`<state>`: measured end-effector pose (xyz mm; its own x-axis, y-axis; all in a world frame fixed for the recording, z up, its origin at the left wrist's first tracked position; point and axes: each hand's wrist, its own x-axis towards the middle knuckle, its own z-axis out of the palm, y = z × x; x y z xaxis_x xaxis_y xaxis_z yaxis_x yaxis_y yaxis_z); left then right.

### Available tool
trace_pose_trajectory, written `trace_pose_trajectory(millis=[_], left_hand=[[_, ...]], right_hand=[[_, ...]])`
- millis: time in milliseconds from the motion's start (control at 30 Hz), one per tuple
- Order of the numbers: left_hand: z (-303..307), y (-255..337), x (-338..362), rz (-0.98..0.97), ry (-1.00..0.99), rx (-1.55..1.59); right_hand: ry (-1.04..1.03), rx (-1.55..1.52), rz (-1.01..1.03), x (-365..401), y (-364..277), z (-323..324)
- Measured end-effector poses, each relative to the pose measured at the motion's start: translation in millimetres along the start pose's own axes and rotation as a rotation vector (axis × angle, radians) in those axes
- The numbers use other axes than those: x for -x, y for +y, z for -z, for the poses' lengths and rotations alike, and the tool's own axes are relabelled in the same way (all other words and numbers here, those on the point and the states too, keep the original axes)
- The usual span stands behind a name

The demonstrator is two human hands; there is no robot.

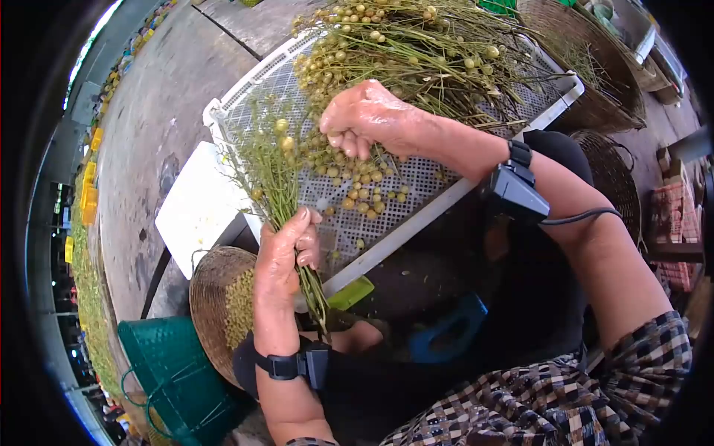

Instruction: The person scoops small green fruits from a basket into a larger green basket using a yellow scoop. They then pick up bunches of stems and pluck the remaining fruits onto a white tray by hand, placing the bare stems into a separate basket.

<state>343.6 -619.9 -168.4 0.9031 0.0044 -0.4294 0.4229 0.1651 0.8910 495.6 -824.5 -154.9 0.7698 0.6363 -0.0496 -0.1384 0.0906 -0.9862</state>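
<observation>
Two hands work over the white mesh tray point(256, 85). The left hand point(281, 260) comes up from below, fist clenched around a bunch of stems point(264, 171) at the tray's near corner, with the stem ends poking out beneath. The right hand point(368, 119) reaches across the tray's middle, fingers curled down onto loose berries point(364, 197); whether it pinches any is hidden.

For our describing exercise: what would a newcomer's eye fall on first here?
The two hands at centre: the left hand grips a bunch of green stems over the white perforated tray, while the right hand curls over loose yellow-green fruits on it. Then the heap of fruiting stalks at the tray's far end, and the woven basket beside the left wrist.
</observation>
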Motion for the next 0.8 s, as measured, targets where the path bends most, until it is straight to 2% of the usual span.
trace_pose_trajectory(millis=[167,267,300,367,500,567,700,767,800], left_hand=[[5,1,1,-0.013,-0.111,0.088],[2,1,2,0.005,-0.223,0.170],[1,1,2,0.005,-0.224,0.168],[-2,2,4,0.045,-0.280,0.295],[-3,-3,2,0.146,-0.218,0.329],[-4,-6,0,0.193,-0.155,0.261],[-4,-10,-2,0.233,-0.186,0.334],[-2,-10,-2,0.216,-0.173,0.309],[0,-9,-2,0.197,-0.162,0.283]], right_hand=[[-0.133,0.134,-0.077,6,14,0],[-0.270,-0.263,0.098,-6,46,1],[-0.269,-0.263,0.099,-9,50,1],[-0.066,-0.250,-0.117,-3,29,-13],[-0.200,-0.239,-0.032,4,19,-21],[-0.111,-0.064,-0.020,2,17,-25],[-0.077,0.170,-0.034,-1,17,-27],[-0.123,0.416,0.097,-7,18,-22],[-0.124,0.415,0.098,-9,18,-19]])
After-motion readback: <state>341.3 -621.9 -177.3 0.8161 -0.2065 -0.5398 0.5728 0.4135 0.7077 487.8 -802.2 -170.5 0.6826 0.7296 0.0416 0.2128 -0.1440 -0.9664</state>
